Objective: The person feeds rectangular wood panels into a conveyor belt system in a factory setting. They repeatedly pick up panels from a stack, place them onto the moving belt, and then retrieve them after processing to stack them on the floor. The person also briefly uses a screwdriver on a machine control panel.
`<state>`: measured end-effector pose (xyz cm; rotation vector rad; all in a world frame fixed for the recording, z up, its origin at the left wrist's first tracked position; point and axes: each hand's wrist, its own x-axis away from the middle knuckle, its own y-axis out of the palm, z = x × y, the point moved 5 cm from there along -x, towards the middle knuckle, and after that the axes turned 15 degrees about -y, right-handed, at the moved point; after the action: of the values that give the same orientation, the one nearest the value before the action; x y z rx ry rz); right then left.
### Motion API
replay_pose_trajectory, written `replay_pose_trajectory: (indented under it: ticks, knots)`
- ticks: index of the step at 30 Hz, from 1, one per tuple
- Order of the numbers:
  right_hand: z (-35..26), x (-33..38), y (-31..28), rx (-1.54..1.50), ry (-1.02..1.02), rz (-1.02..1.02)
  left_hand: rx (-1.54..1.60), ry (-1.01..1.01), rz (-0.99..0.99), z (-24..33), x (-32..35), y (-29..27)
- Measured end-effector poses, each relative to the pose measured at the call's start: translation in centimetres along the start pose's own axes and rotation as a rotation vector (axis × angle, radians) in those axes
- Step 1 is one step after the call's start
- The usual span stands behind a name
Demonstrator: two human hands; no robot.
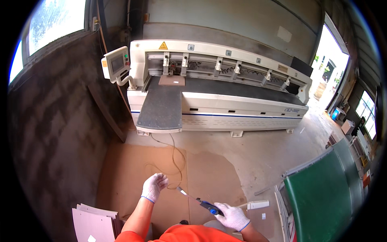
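Observation:
My right hand (232, 216), in a white knit glove, is closed round the handle of a blue and black tool (210, 207) that looks like an air blow gun. Its long thin nozzle points up and to the left, with a pale end. My left hand (155, 186), gloved as well, hangs in the air left of that tip, fingers loosely bent and apart, and nothing shows in it. Ahead, a brown panel (172, 80) lies on the bed of a long white machine (242, 103), under its clamps.
A thin yellowish hose (174, 161) loops over brown sheeting (129, 165) on the floor. A control screen (117, 63) stands at the machine's left end. Stacked panels (93, 222) are at lower left, a green belt conveyor (322, 193) at right. A dark wall (52, 121) borders the left side.

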<state>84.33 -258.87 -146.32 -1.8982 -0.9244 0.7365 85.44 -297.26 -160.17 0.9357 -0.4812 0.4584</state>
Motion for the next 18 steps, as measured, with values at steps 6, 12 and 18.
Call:
replay_pose_trajectory:
  ticks: [6, 12, 18]
  knots:
    - [18.3, -9.9, -0.8, -0.033, 0.040, 0.116, -0.270, 0.377, 0.128, 11.3, -12.4, 10.7]
    - [33.5, -23.6, -5.9, -0.133, 0.024, 0.207, -0.489, 0.800, 0.342, 25.6, -24.4, 17.0]
    - [43.1, -39.9, -11.3, -0.199, -0.173, 0.239, -0.960, 0.937, 0.827, 41.2, -31.6, 21.0]
